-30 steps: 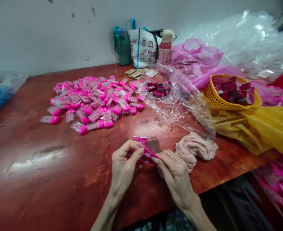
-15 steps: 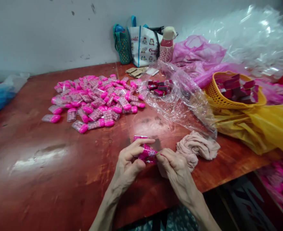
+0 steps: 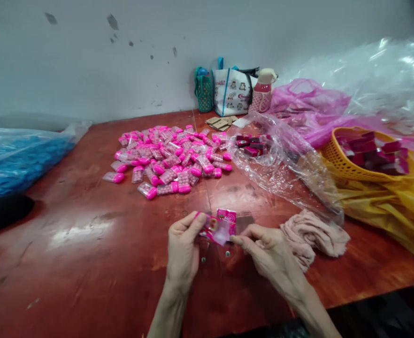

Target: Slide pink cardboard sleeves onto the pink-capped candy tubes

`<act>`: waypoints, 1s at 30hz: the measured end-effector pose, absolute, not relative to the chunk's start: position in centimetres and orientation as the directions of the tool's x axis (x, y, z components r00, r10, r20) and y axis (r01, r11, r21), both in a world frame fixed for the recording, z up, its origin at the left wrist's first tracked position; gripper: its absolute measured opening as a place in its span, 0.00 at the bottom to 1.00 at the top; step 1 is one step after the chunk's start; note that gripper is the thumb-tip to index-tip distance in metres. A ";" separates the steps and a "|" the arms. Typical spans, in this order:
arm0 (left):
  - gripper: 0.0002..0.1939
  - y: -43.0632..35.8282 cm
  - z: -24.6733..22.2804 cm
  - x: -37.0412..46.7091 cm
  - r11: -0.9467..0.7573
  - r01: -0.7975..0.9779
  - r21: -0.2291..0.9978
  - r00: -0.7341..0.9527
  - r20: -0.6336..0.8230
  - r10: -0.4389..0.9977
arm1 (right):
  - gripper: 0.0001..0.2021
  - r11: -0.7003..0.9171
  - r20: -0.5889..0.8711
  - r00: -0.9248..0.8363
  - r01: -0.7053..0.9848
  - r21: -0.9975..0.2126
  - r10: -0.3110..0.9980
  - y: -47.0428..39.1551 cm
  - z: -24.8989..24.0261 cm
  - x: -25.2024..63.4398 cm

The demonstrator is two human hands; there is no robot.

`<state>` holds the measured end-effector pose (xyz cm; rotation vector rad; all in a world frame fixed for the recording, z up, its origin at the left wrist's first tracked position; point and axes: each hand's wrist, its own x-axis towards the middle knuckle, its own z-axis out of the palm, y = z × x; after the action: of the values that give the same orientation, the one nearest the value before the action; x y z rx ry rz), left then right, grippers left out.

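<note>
My left hand (image 3: 185, 246) is closed, pinching a small glossy pink printed wrapper (image 3: 210, 227) between thumb and fingers. A pale, translucent part of the wrapper points right. At that end, the thumb and forefinger of my right hand (image 3: 265, 246) are pressed together on the edge; the other fingers curl in. Just behind the wrapper lies a flat pink printed packet (image 3: 230, 217) on the table. Two small round bits, one a silvery dot (image 3: 227, 254), rest on the wood below my hands. Whether anything is inside the wrapper I cannot tell.
Behind my hands is a heap of clear pink-capped containers (image 3: 168, 155) filled with pink beads. Clear plastic bag (image 3: 280, 164), beige cloth (image 3: 314, 234) and yellow basket (image 3: 348, 164) of dark red pieces are to the right. A bag of blue items (image 3: 24, 157) lies left.
My view has shifted, so the table scene sits lower and further right. The wrapper has turned, showing its pale end, and my left thumb now lies over it. The flat packet shows more fully.
</note>
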<state>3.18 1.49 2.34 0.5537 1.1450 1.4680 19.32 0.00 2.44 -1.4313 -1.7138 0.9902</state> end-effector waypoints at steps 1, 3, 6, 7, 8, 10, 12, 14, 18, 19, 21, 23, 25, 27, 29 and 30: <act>0.05 1.6 2.5 2.2 0.075 -0.509 0.857 -0.338 -0.280 0.899 | 0.17 0.143 0.063 -0.171 0.510 -0.848 0.983 0.8 2.8 18.8; 0.07 1.8 2.7 0.1 0.012 -0.532 0.847 -0.452 -0.296 0.842 | 0.16 0.278 0.176 -0.222 0.629 -0.726 0.959 3.0 3.5 17.3; 0.09 2.0 2.8 -2.5 -0.046 -0.529 0.847 -0.508 -0.273 0.817 | 0.10 0.540 0.316 -0.438 0.709 -0.454 0.841 7.5 4.0 13.5; 0.09 2.0 2.8 -3.2 -0.065 -0.534 0.843 -0.514 -0.263 0.816 | 0.11 0.582 0.315 -0.490 0.692 -0.427 0.813 9.1 4.0 12.1; 0.09 2.0 2.7 -3.7 -0.083 -0.541 0.837 -0.518 -0.254 0.816 | 0.12 0.626 0.309 -0.544 0.670 -0.400 0.780 10.7 3.7 10.7; 0.09 2.0 2.6 -4.4 -0.110 -0.558 0.822 -0.525 -0.247 0.815 | 0.18 0.691 0.281 -0.633 0.629 -0.356 0.721 13.3 2.9 8.4; 0.10 2.1 2.5 -4.7 -0.121 -0.576 0.808 -0.528 -0.255 0.810 | 0.22 0.716 0.254 -0.672 0.616 -0.328 0.695 15.0 1.8 7.0; 0.10 2.1 2.4 -4.9 -0.113 -0.594 0.796 -0.515 -0.269 0.814 | 0.24 0.721 0.244 -0.682 0.616 -0.317 0.689 15.9 0.9 6.5; 0.09 2.0 2.2 -5.0 -0.084 -0.641 0.763 -0.469 -0.302 0.830 | 0.27 0.668 0.265 -0.615 0.659 -0.346 0.743 15.9 0.2 7.3; 0.09 2.0 2.2 -5.0 -0.084 -0.648 0.757 -0.468 -0.309 0.828 | 0.28 0.643 0.273 -0.582 0.674 -0.364 0.766 15.7 0.2 7.7; 0.10 2.1 2.1 -4.9 -0.093 -0.652 0.753 -0.481 -0.316 0.818 | 0.25 0.586 0.291 -0.509 0.698 -0.411 0.810 14.9 0.3 8.5; 0.10 2.2 2.0 -4.8 -0.114 -0.644 0.757 -0.504 -0.307 0.808 | 0.18 0.528 0.304 -0.432 0.708 -0.469 0.849 13.6 0.6 9.4; 0.09 2.2 2.0 -4.6 -0.140 -0.624 0.769 -0.530 -0.285 0.798 | 0.13 0.474 0.307 -0.361 0.700 -0.534 0.880 12.0 1.2 10.5; 0.08 2.1 2.1 -4.4 -0.166 -0.593 0.788 -0.566 -0.261 0.782 | 0.14 0.402 0.280 -0.288 0.638 -0.657 0.916 10.0 1.9 11.4; 0.08 2.1 2.2 -4.1 -0.184 -0.554 0.812 -0.605 -0.241 0.759 | 0.16 0.213 0.143 -0.194 0.410 -0.887 0.970 8.0 2.6 12.0; 0.08 2.0 2.2 -4.0 -0.191 -0.537 0.822 -0.620 -0.231 0.750 | 0.17 0.125 0.077 -0.167 0.302 -0.945 0.983 7.1 2.9 12.0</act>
<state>-3.98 2.02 2.17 0.2804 1.1939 1.9122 12.01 7.06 2.89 -1.2807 -1.6049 1.0763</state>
